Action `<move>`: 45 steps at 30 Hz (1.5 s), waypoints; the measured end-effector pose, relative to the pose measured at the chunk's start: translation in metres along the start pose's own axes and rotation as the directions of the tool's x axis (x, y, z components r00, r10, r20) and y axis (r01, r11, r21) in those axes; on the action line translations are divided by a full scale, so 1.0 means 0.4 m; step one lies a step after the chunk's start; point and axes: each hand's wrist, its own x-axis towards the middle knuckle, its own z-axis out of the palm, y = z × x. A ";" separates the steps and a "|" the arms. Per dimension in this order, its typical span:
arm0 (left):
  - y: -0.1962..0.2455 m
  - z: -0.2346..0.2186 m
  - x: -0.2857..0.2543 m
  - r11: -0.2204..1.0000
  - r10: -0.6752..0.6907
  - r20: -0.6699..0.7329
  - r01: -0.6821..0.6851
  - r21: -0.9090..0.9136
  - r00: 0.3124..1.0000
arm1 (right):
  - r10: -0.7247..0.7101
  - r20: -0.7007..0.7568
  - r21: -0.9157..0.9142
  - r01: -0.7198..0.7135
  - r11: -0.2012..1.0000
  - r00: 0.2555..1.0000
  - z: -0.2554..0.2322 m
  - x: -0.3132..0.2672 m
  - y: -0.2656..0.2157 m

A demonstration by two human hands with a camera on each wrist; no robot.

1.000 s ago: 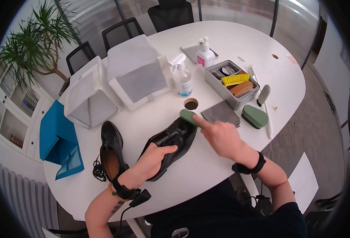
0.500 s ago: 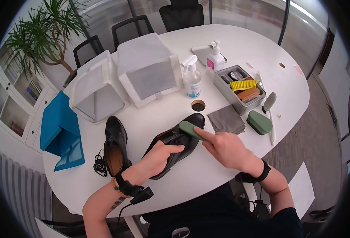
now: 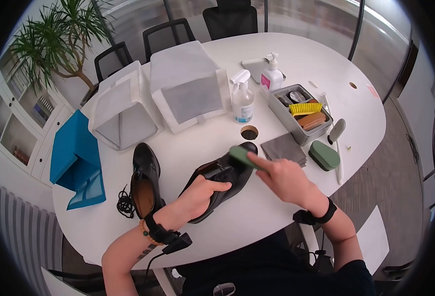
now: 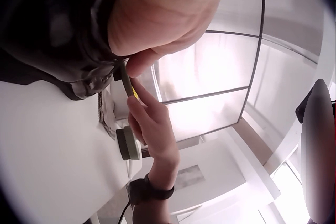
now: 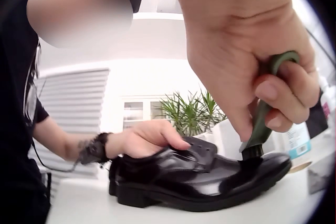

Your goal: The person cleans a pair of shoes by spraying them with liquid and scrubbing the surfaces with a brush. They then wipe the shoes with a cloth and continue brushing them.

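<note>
My left hand [image 3: 198, 197] grips a black leather shoe [image 5: 205, 184] at its opening, with the thumb over the tongue side. The shoe's sole is down and its toe points away from me. A small green-handled brush [image 3: 240, 156] is held in my right hand [image 3: 289, 181], index finger stretched along the handle. In the right wrist view its dark bristles [image 5: 252, 152] meet the upper just behind the toe cap. The left wrist view shows the right hand and brush beyond the shoe. To the left stands the matching black shoe [image 3: 146, 170], beside a bundle of black laces [image 3: 125, 203].
A grey cloth [image 3: 282, 148] lies right of the toe, near a larger green brush [image 3: 324, 155]. Behind stand a grey box [image 3: 304, 129] of brushes, a spray bottle [image 3: 242, 104] and a pump bottle [image 3: 271, 76]. White fabric bins [image 3: 190, 81] and a blue box [image 3: 72, 153] are leftward.
The brush moved from the toe back toward the tongue, then forward again to the toe. My left hand keeps its hold on the shoe. The head view has shifted slightly.
</note>
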 end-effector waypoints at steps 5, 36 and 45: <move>0.009 0.003 -0.002 0.997 -0.063 0.002 0.062 0.054 0.998 | 0.011 0.035 0.023 -0.012 1.000 0.999 -0.013 0.005 0.000; -0.008 -0.015 0.011 0.989 -0.058 0.028 0.053 0.136 0.998 | -0.002 0.121 0.080 -0.008 0.997 0.993 -0.049 0.001 -0.030; -0.009 -0.009 0.007 0.991 -0.071 0.021 0.068 0.114 0.997 | -0.028 0.134 0.086 0.017 0.996 0.991 -0.043 -0.008 -0.024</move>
